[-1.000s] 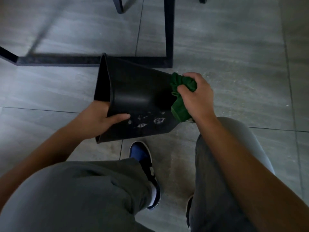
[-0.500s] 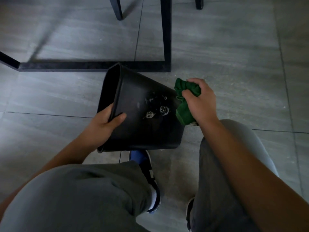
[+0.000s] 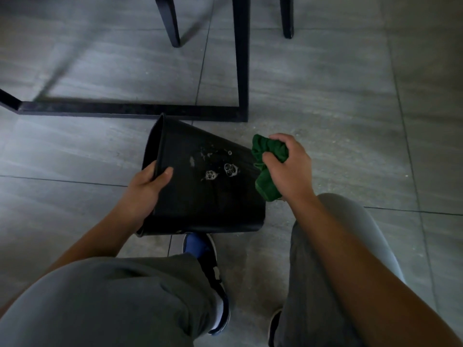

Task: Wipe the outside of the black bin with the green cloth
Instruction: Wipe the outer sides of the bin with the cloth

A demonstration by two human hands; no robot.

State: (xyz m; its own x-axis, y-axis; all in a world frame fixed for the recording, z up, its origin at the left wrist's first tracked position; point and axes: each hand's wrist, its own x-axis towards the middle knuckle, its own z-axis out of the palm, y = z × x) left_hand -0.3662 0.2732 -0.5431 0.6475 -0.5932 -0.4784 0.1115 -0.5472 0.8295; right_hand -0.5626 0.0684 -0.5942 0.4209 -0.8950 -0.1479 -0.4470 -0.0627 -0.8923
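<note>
- Since a moment ago, your black bin (image 3: pixel 200 196) has turned, so its soapy white bubble patches face further up.
- Your left hand (image 3: pixel 146 186) grips the bin's rim, thumb on the outer wall, fingers inside.
- Your right hand (image 3: pixel 288 169) holds the bunched green cloth (image 3: pixel 268 169) in curled fingers, against the bin's base end.
- You hold the bin tilted on its side above the grey tiled floor (image 3: pixel 338 108), near a black metal frame (image 3: pixel 240 71).
</note>
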